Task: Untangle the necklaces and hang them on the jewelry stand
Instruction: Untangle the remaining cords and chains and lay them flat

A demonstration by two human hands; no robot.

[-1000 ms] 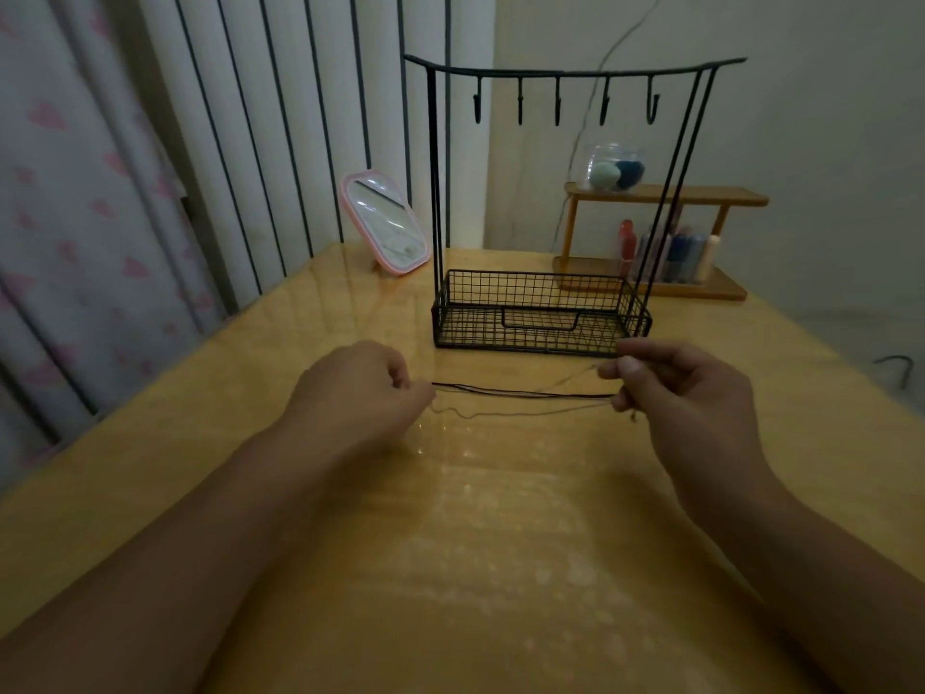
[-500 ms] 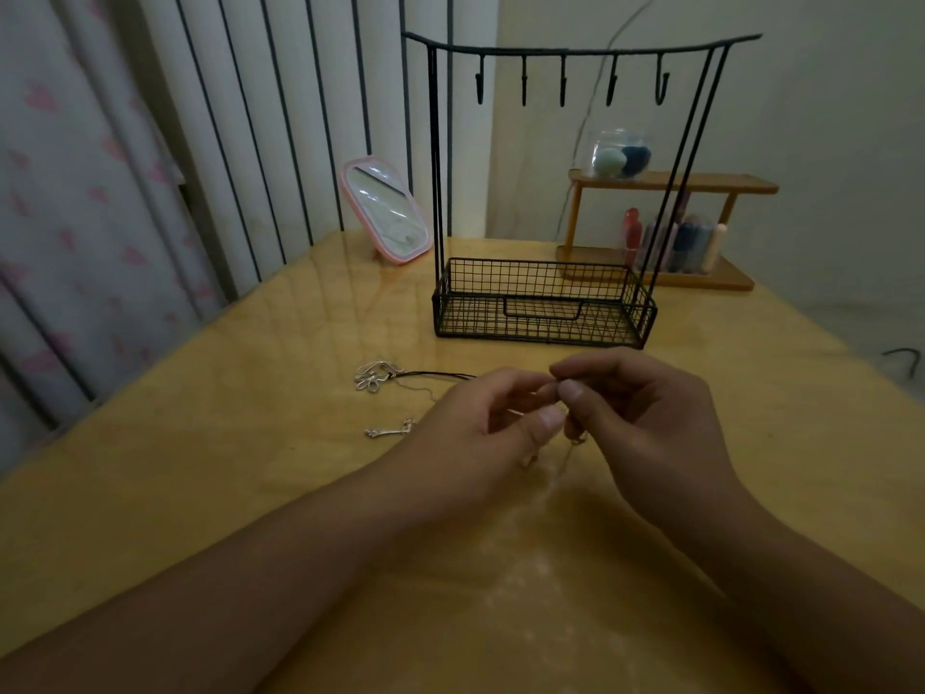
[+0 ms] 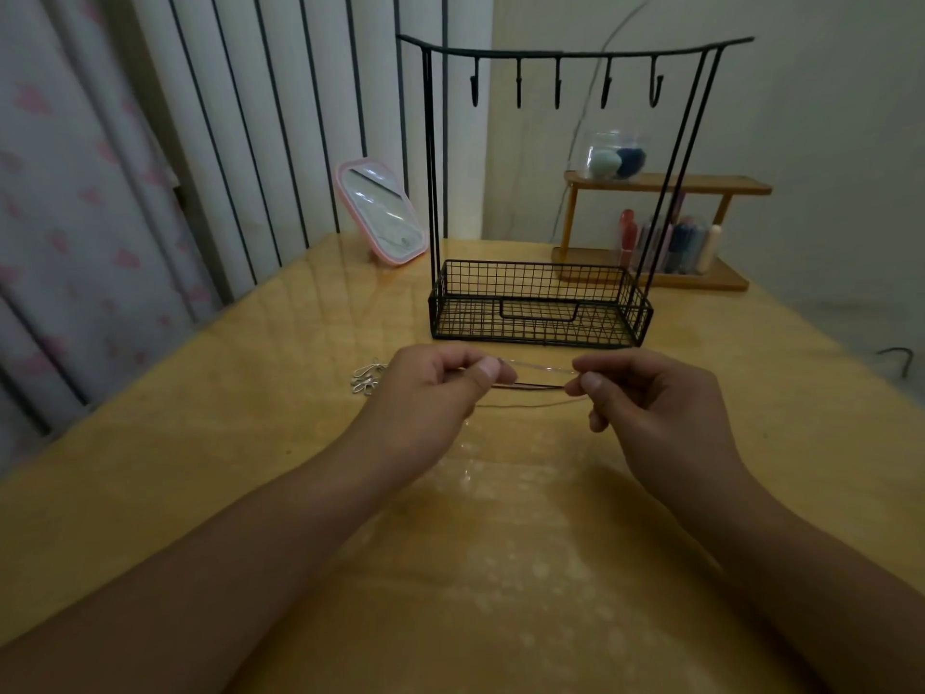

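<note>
Both hands pinch the necklace cords (image 3: pixel 533 385), left hand (image 3: pixel 440 388) and right hand (image 3: pixel 645 398) pulling them sideways just above the tabletop (image 3: pixel 200 468). Jewelry stand (image 3: pixel 540 192) sits straight ahead, hooks empty, roughly equally near both hands.

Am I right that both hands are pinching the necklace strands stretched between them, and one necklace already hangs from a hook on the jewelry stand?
Not quite. In the head view, the left hand and right hand do pinch the necklace strands stretched between them, but all the hooks on the jewelry stand are bare; no necklace hangs there yet.
</note>
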